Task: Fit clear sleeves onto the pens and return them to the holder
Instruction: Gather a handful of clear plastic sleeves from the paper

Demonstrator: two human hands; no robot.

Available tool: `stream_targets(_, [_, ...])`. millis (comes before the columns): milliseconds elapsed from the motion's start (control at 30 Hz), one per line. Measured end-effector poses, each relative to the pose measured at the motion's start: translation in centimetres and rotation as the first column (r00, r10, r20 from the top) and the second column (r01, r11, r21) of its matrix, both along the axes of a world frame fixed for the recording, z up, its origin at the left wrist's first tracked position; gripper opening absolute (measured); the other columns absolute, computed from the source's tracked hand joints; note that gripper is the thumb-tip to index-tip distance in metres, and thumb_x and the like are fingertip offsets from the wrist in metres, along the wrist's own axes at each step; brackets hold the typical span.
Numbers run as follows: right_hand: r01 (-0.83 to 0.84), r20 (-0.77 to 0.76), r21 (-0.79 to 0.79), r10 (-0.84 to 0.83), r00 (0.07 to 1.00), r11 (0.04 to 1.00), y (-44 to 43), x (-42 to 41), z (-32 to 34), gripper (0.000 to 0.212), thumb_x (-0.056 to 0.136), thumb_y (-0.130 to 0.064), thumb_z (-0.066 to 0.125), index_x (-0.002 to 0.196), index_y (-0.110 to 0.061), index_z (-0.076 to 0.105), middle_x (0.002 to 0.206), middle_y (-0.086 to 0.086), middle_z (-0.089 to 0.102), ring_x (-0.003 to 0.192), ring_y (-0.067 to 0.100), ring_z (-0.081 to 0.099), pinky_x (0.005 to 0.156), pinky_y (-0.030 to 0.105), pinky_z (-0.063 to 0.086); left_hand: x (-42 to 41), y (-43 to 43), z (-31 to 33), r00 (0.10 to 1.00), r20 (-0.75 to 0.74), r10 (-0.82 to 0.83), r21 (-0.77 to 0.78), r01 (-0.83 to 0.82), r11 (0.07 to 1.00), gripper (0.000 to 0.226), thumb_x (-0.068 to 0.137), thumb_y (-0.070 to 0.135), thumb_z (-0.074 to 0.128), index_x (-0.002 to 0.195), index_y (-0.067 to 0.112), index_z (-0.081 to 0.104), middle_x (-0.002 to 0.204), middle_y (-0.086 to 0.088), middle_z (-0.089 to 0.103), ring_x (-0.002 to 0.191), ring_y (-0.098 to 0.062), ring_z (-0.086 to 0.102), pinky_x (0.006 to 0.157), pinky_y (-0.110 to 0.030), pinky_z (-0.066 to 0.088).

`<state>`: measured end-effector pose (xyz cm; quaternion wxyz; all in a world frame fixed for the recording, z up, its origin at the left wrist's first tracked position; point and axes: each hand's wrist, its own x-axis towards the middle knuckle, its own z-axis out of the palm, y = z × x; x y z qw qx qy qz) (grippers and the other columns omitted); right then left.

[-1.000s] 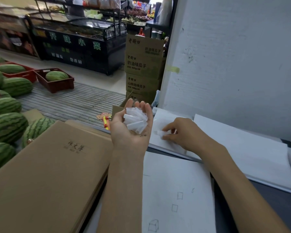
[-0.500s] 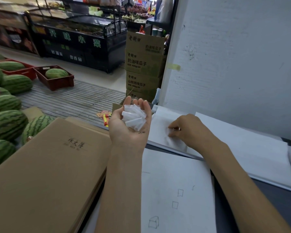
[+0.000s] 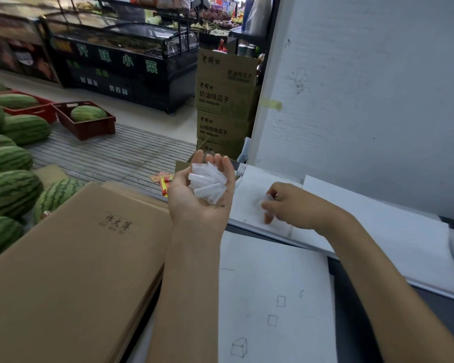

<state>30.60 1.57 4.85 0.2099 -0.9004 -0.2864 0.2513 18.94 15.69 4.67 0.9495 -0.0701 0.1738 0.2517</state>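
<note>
Shop floor w/ watermelons (image 3: pixel 9 191) at far left and stacked cartons (image 3: pixel 224 100) behind; a dark tabletop (image 3: pixel 351 297) up front carries white paper sheets (image 3: pixel 273 297) and a brown cardboard-covered book (image 3: pixel 71 271). Left hand (image 3: pixel 199 195) is palm up above the tabletop's far edge, fingers loosely cupped, grip half open around a heap of clear sleeves (image 3: pixel 207 183) lying across the palm and fingers. Right hand (image 3: pixel 288 205) is just right of that grip, lower, over the far white sheet (image 3: pixel 378 231), knuckles up. Its grip is pinched: thumb and fingertips (image 3: pixel 269 204) closed on one clear sleeve (image 3: pixel 266 199), blurred, so exact hold is hard to read. Near sheet below the left forearm has small pencil squares (image 3: pixel 277 310) and a cube sketch. No pens or holder in view.
</note>
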Motion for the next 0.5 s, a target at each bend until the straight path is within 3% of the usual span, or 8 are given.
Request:
stream_targets(100, [0.079,-0.202,0.176,-0.043,0.978,0.981,0.1,-0.1,0.3,0.016,0.109,-0.019,0.050,0.113,-0.013,0.065,0.087,0.001,0.074,0.072,0.012,0.055,0.067,0.023,0.049,-0.1,0.1,0.0,1.000,0.008,0.001,0.000,-0.001,1.000,0.028,0.101,0.020,0.058,0.119,0.004,0.072,0.112,-0.024,0.068,0.097,-0.035,0.069,0.063,-0.046,0.064])
stream_targets(167, [0.150,-0.249,0.191,-0.100,0.963,0.970,0.4,0.0,0.3,0.021,0.108,-0.012,0.046,0.104,-0.010,0.066,0.081,0.004,0.067,0.070,0.015,0.053,0.062,0.024,0.048,-0.2,0.2,0.0,1.000,0.006,0.010,0.005,-0.010,1.000,0.027,0.101,0.020,0.058,0.119,0.004,0.072,0.115,-0.025,0.068,0.098,-0.036,0.070,0.063,-0.047,0.064])
stream_targets(267, [0.267,-0.250,0.154,-0.224,0.942,0.951,0.9,0.1,-0.2,0.018,0.102,-0.010,0.040,0.092,-0.010,0.055,0.076,0.009,0.055,0.065,0.022,0.050,0.057,0.028,0.043,-0.3,0.1,0.1,1.000,-0.001,0.010,0.016,-0.010,1.000,0.027,0.101,0.019,0.058,0.120,0.005,0.072,0.117,-0.025,0.068,0.094,-0.036,0.070,0.062,-0.047,0.064])
stream_targets(333, [0.266,-0.284,0.120,-0.224,0.933,0.957,1.2,0.2,-0.6,0.013,0.103,-0.018,0.046,0.095,-0.011,0.053,0.073,0.007,0.051,0.059,0.019,0.047,0.053,0.027,0.041,-0.4,-0.1,0.1,1.000,-0.001,0.006,0.025,-0.006,1.000,0.027,0.101,0.019,0.057,0.120,0.005,0.071,0.122,-0.024,0.067,0.096,-0.035,0.070,0.064,-0.047,0.065])
stream_targets(400, [0.209,-0.299,0.052,-0.185,0.936,0.976,1.2,0.2,-1.1,0.030,0.101,-0.039,0.062,0.092,-0.011,0.056,0.067,0.004,0.050,0.054,0.016,0.044,0.050,0.026,0.040,-0.4,-0.1,0.1,1.000,0.006,0.007,0.026,-0.008,1.000,0.027,0.102,0.019,0.056,0.119,0.005,0.071,0.118,-0.023,0.067,0.093,-0.034,0.070,0.064,-0.046,0.065])
stream_targets(500, [0.133,-0.095,-0.094,-0.142,0.985,0.987,1.3,0.2,-1.8,0.056,0.079,-0.063,0.081,0.073,-0.012,0.057,0.058,0.001,0.053,0.053,0.015,0.049,0.052,0.026,0.043,-0.5,0.0,0.2,1.000,0.010,0.008,0.023,-0.008,1.000,0.027,0.102,0.019,0.056,0.119,0.005,0.072,0.113,-0.023,0.068,0.089,-0.034,0.070,0.062,-0.045,0.064])
